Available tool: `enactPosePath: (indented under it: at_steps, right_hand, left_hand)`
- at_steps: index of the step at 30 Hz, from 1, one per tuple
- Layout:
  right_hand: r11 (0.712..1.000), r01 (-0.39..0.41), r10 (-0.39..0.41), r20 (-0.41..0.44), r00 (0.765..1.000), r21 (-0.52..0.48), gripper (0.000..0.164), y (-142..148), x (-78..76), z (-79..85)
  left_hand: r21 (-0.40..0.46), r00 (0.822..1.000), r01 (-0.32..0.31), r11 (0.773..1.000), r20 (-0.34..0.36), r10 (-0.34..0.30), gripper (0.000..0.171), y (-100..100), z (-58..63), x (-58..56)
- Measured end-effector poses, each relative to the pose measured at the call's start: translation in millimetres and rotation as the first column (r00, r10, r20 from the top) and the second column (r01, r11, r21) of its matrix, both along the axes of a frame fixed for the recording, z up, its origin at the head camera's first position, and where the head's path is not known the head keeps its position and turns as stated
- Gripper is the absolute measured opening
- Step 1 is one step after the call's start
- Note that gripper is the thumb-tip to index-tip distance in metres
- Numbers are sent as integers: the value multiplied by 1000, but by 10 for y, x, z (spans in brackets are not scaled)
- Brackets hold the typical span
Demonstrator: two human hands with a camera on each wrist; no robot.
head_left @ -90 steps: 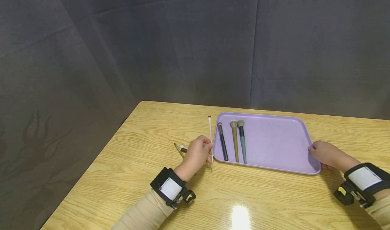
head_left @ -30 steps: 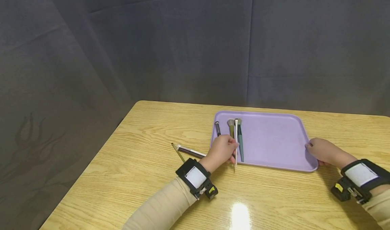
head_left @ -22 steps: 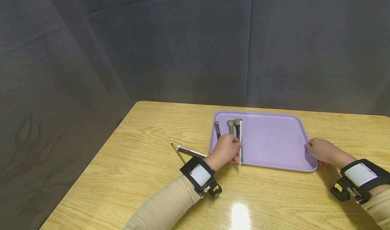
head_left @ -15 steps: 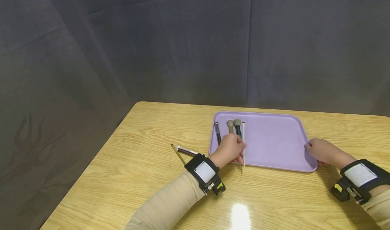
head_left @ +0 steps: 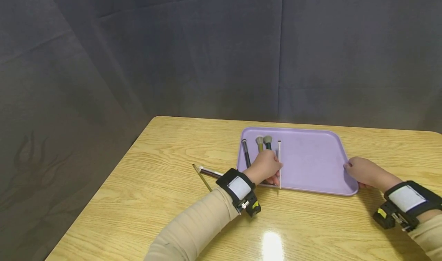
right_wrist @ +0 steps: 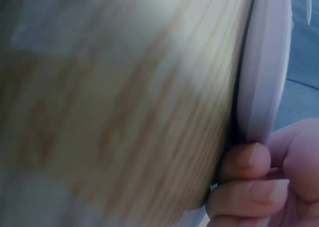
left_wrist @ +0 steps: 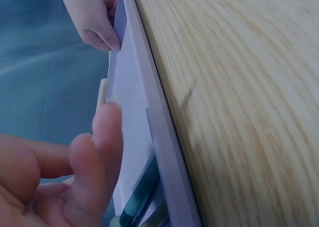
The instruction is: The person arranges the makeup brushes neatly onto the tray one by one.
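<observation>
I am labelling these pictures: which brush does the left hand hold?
The thin white brush with the small dark tip, pinched by the left hand. The black brush and the two fluffy-headed brushes on the purple tray are thicker and darker.

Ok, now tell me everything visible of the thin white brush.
The white brush is slim, with a straight, smooth-looking handle and a short dark tip at its far end. The left hand pinches it partway along. It points away from the person, over the purple tray and to the right of the green brush. Whether it touches the tray is unclear, as is what the handle is made of.
</observation>
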State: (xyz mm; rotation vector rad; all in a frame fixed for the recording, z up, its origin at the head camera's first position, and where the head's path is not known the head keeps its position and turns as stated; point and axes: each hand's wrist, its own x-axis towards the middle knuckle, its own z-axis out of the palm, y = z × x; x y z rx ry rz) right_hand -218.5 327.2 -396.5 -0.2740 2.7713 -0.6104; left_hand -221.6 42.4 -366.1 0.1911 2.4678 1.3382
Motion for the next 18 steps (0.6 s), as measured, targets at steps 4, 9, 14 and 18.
enactPosePath:
  at_steps: [4, 9, 14, 18]
  right_hand:
    - [1000, -2, 2, -4, 1000, -3, 28, -13, -3, -1]
    - [1000, -8, 8, -14, 1000, -8, 28, -34, -5, -9]
    - [1000, -13, 13, -8, 1000, -12, 27, -51, -8, -9]
    - [1000, -8, 8, -4, 1000, -10, 28, -60, -11, 2]
  left_hand:
    - [-3, 998, -29, 1000, 52, 29, 25, 57, -7, -35]
    - [-36, 996, -46, 998, 76, 48, 28, 109, -39, -96]
    - [-150, 1000, -20, 988, 4, 21, 31, 129, -74, -151]
    - [-238, 997, 2, 971, -71, -19, 28, 146, -84, -187]
